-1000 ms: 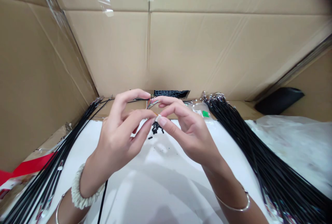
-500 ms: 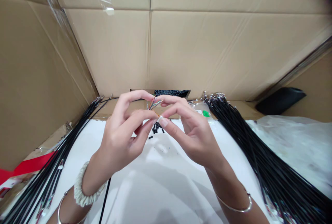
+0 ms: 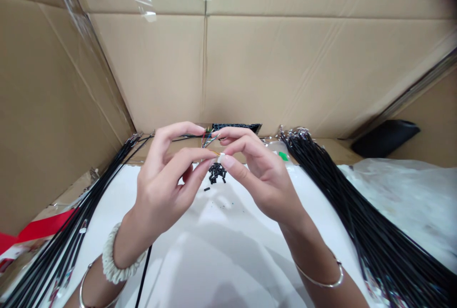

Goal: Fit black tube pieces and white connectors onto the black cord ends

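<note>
My left hand (image 3: 166, 182) pinches a thin orange-yellow wire (image 3: 215, 153) between thumb and index finger. Between the fingertips of my right hand (image 3: 262, 179) is a small white connector (image 3: 222, 156), and the wire runs up to it. Other thin coloured wires (image 3: 207, 142) fan out behind, between the raised fingers of both hands. Whether the wire's end sits inside the connector is too small to tell. Below the fingertips, a pile of short black tube pieces (image 3: 217, 173) lies on the white work surface (image 3: 200, 251).
Bundles of black cables (image 3: 342, 203) with bare coloured ends lie to the right, and more black cables (image 3: 89, 198) to the left. Cardboard walls (image 3: 250, 70) enclose the back and sides. A clear plastic bag (image 3: 410, 198) and a black tube-shaped object (image 3: 385, 138) are at the far right.
My left fingertips have shifted slightly left, away from the right ones, so more of the wire and the white connector shows. More of the black pieces is visible below.
</note>
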`<state>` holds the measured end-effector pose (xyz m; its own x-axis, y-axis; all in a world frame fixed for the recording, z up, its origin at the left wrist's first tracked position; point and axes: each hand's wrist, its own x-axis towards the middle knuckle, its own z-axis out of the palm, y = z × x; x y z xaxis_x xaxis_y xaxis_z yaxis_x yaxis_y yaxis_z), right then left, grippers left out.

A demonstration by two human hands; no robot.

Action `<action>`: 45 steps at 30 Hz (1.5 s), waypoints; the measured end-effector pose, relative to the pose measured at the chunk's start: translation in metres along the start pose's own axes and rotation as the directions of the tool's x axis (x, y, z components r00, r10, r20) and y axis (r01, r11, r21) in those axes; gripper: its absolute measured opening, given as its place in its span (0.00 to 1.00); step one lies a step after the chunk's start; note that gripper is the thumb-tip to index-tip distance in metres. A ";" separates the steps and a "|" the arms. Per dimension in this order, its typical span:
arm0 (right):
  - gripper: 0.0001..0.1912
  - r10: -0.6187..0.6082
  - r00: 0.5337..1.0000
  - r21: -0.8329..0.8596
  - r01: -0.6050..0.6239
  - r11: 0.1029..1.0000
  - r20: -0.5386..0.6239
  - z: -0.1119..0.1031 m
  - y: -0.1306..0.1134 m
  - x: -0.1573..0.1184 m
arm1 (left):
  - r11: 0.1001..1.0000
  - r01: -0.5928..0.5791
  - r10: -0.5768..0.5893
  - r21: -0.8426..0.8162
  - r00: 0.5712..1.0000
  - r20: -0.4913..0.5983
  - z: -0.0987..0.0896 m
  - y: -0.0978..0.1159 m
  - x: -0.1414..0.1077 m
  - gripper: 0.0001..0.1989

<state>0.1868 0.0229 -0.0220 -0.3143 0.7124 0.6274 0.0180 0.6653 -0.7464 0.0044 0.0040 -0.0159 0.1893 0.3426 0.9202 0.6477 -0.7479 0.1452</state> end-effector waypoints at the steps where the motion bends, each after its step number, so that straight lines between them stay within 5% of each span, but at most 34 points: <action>1: 0.04 -0.004 1.000 -0.013 0.004 1.000 0.001 -0.001 0.000 0.000 | 1.000 0.006 -0.006 0.005 1.000 -0.006 0.000 0.000 0.000 0.05; 10: 0.05 -0.175 0.984 -0.299 0.175 0.938 0.025 -0.007 -0.002 0.001 | 0.994 -0.098 0.098 0.052 0.995 0.006 0.000 -0.008 0.000 0.08; 16: 0.06 -0.298 0.953 -0.423 0.290 0.858 0.050 -0.008 -0.008 0.000 | 0.999 -0.042 0.041 0.030 0.999 0.033 -0.001 -0.007 -0.001 0.06; 25: 0.05 0.063 0.988 -0.047 -0.071 0.996 -0.139 -0.006 -0.006 0.003 | 0.997 -0.065 0.068 -0.042 0.996 0.061 0.004 -0.009 -0.002 0.05; 32: 0.04 0.122 0.980 0.008 -0.122 0.992 -0.158 -0.006 -0.004 0.003 | 0.991 -0.106 0.113 -0.082 0.990 0.082 0.009 -0.009 -0.003 0.05; 39: 0.05 -0.001 0.993 -0.084 -0.009 0.996 -0.122 -0.001 -0.002 0.002 | 0.922 0.214 -0.224 -0.323 0.975 0.008 0.010 -0.003 -0.004 0.05; 45: 0.05 -0.137 0.980 -0.222 0.103 0.970 -0.143 0.008 -0.001 0.000 | 0.855 0.311 -0.363 -0.416 0.931 -0.049 0.013 -0.002 -0.005 0.06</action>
<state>0.1792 0.0202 -0.0232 -0.1753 0.6390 0.7489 0.1957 0.7682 -0.6096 0.0113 0.0113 -0.0258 -0.0951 0.5622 0.8215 0.3055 -0.7690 0.5616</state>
